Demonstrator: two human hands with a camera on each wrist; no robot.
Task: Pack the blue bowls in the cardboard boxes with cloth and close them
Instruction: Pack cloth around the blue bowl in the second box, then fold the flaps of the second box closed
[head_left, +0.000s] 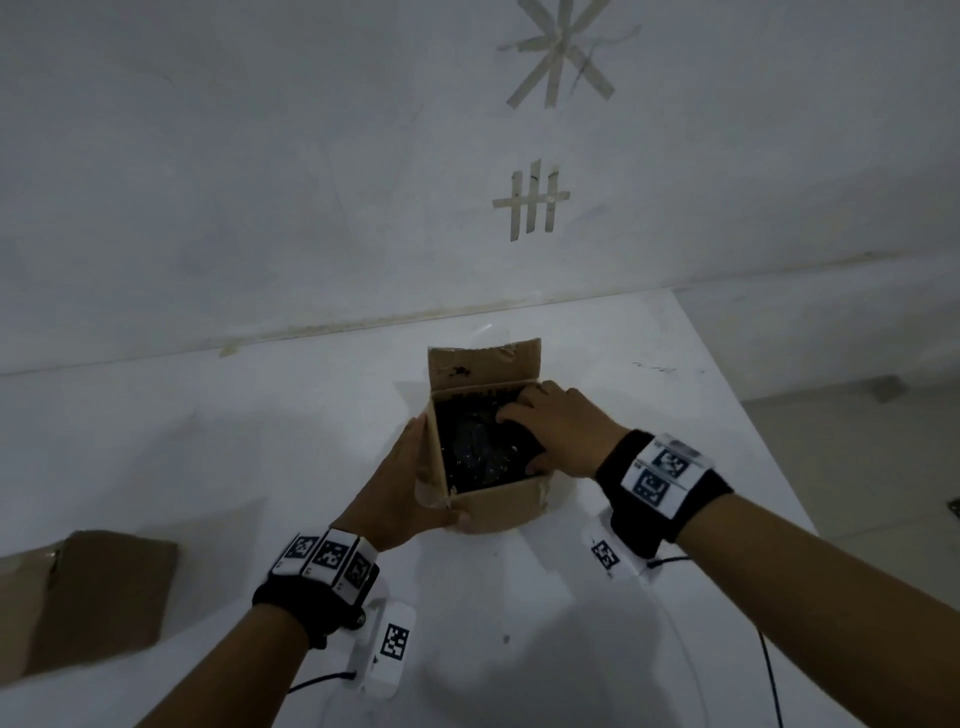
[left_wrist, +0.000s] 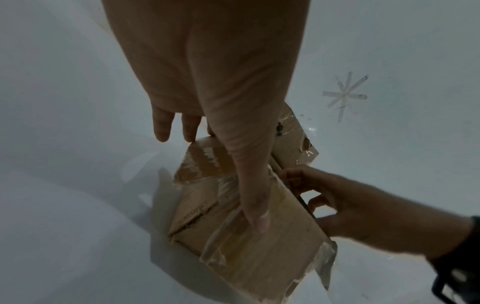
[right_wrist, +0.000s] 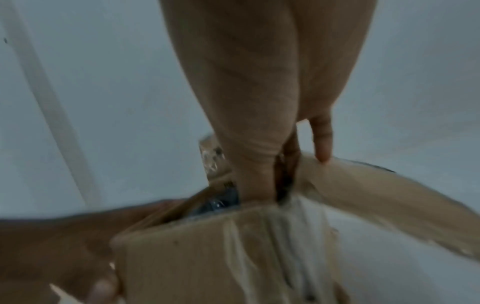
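Observation:
An open cardboard box (head_left: 493, 506) stands mid-table, its rear flap (head_left: 483, 364) raised. Dark cloth (head_left: 478, 441) with shiny specks fills the inside. No blue bowl is plainly visible; a bluish glint (right_wrist: 215, 203) shows beside the cloth. My left hand (head_left: 395, 483) clasps the box's near left corner, fingers along the left wall, thumb (left_wrist: 254, 205) flat on the front face (left_wrist: 259, 257). My right hand (head_left: 566, 431) reaches into the box from the right, its curled fingers and thumb holding the cloth. One finger (right_wrist: 322, 148) touches the side flap (right_wrist: 376, 195).
A second cardboard box (head_left: 93, 597) lies at the table's near left. The white table (head_left: 208, 467) meets a white wall behind, which carries tape marks (head_left: 535, 200). The table's right edge (head_left: 737, 410) runs close to the right of the box, with floor beyond.

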